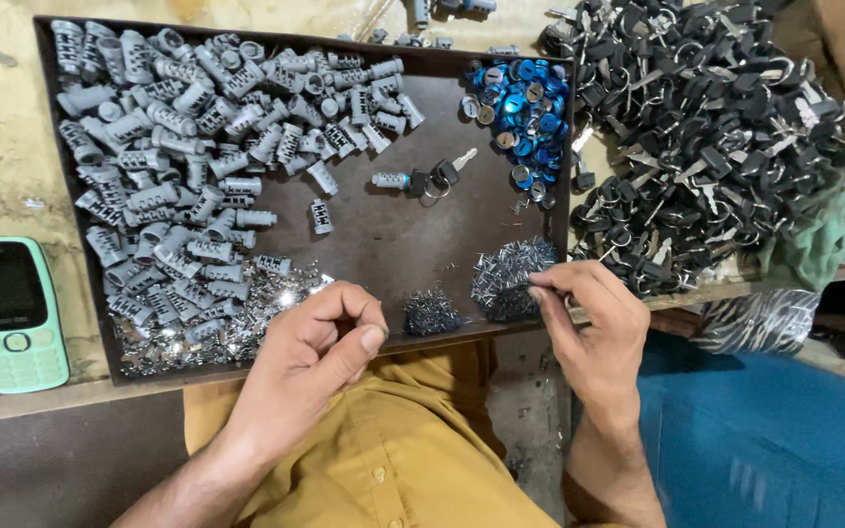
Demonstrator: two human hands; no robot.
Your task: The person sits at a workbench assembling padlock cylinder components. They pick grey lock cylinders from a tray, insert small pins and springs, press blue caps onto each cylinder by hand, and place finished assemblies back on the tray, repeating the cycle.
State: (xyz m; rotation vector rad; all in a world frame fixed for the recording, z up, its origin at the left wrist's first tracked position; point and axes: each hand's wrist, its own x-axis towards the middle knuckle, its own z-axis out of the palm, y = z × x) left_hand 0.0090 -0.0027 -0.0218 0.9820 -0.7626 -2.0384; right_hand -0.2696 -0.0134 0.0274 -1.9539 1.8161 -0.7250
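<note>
My left hand point(310, 357) rests curled at the front edge of a dark metal tray point(393, 230), fingers pinched together; whether it holds a small part I cannot tell. My right hand point(589, 318) pinches at a heap of small silver pins point(511, 274) at the tray's front right. A smaller dark pile of tiny springs point(430, 313) lies between the hands. Grey lock cylinders point(188, 147) fill the tray's left and back. One cylinder with keys in it point(418, 180) lies alone in the middle. Flat shiny metal wafers point(217, 328) are spread near my left hand.
Blue round caps point(525, 108) are heaped at the tray's back right. A big mound of black-headed keys on rings point(706, 127) sits right of the tray. A green push-button phone point(10, 313) lies on the worn table at left. Blue cloth point(784, 430) is below right.
</note>
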